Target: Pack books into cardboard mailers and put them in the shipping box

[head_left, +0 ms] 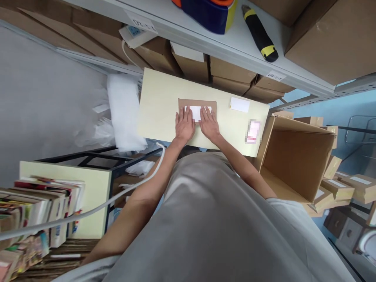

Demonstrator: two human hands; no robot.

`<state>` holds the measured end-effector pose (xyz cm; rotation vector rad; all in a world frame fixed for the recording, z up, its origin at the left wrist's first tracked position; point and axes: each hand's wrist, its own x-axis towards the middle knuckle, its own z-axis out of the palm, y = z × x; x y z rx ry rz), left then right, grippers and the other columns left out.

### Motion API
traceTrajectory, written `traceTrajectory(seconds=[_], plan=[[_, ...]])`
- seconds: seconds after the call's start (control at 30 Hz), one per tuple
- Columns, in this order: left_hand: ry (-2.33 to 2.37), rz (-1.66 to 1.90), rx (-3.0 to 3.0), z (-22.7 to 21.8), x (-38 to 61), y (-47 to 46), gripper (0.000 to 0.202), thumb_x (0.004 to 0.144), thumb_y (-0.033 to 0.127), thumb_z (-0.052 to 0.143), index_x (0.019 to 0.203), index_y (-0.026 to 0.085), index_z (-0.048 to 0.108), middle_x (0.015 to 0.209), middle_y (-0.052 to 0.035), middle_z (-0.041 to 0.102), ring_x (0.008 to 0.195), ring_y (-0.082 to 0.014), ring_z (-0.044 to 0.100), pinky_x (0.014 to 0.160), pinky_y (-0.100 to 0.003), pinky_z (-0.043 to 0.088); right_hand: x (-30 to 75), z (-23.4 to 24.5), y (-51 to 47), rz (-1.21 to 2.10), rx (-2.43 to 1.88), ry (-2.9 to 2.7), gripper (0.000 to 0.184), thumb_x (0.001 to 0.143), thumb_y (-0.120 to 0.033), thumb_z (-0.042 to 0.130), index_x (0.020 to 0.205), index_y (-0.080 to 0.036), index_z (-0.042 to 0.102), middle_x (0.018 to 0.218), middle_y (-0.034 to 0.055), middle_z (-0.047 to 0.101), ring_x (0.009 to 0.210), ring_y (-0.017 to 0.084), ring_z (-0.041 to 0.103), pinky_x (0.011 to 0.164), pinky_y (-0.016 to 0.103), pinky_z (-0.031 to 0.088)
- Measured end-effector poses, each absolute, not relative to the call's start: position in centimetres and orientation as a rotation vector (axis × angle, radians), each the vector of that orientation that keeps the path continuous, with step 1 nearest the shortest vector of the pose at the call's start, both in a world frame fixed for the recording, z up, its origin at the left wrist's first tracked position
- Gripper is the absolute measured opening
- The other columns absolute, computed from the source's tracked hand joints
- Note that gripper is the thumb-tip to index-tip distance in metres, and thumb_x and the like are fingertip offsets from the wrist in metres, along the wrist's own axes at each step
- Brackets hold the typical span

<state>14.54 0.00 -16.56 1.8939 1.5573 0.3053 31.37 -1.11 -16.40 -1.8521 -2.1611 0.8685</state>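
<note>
On the pale yellow tabletop [160, 105] lies a flat brown cardboard parcel [197, 102] with a white label [196, 112] on its upper face. My left hand [185, 124] rests on the left end of the label, fingers stretched out. Over the label's right end lies my right hand [209, 123], its fingers also extended and flat. The middle of the label shows between the two hands, and neither hand grips anything. To the right on the tabletop are a white slip [239, 104] and a small item [253, 131] blurred out in the picture.
A large open cardboard box [299, 160] stands against the table's right end. Above the far edge runs a shelf with a utility knife [260, 33] and a blue tape dispenser [207, 15]. Books [44, 203] stand at lower left; a grey cable [117, 196] crosses my left arm.
</note>
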Motion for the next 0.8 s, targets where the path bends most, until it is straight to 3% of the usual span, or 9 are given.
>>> traceTrajectory(seconds=[0.23,0.33,0.63,0.8], plan=[[1.637,0.233,1.937,-16.6,15.4,0.1,0.07,0.113,0.035,0.033,0.177,0.006,0.038,0.189,-0.0196,0.026,0.18,-0.0354,0.011,0.146,-0.059,0.005,30.7,-17.1,0.7,0.905,-1.756,-2.295,0.07,0.111,-0.018,0.025,0.176,0.004,0.035,0.19,0.0198,0.026,0.178,0.044,0.017,0.144,0.072,0.015],[1.634,0.219,1.959,-16.6,15.4,0.1,0.07,0.112,0.031,0.035,0.176,0.005,0.038,0.189,-0.0212,0.027,0.18,-0.0368,0.012,0.146,-0.062,0.008,30.8,-17.2,0.8,0.934,-1.717,-2.268,0.07,0.111,-0.02,0.026,0.178,0.002,0.032,0.189,0.0201,0.026,0.178,0.045,0.016,0.143,0.077,0.016],[1.57,0.143,2.013,-15.5,15.1,0.3,0.068,0.111,0.025,0.038,0.174,0.001,0.041,0.187,-0.0234,0.03,0.179,-0.0409,0.016,0.145,-0.065,0.011,31.0,-16.1,-0.3,0.974,-1.773,-2.219,0.07,0.11,-0.015,0.027,0.179,-0.002,0.034,0.189,0.0176,0.03,0.18,0.043,0.008,0.144,0.072,0.019],[1.555,0.135,2.03,-15.1,15.4,0.5,0.068,0.109,0.022,0.038,0.174,0.0,0.041,0.186,-0.0251,0.032,0.178,-0.0417,0.017,0.143,-0.066,0.017,30.4,-15.5,0.1,0.977,-1.841,-2.206,0.07,0.111,-0.02,0.03,0.179,0.0,0.032,0.191,0.0182,0.024,0.18,0.043,0.007,0.144,0.073,0.017]])
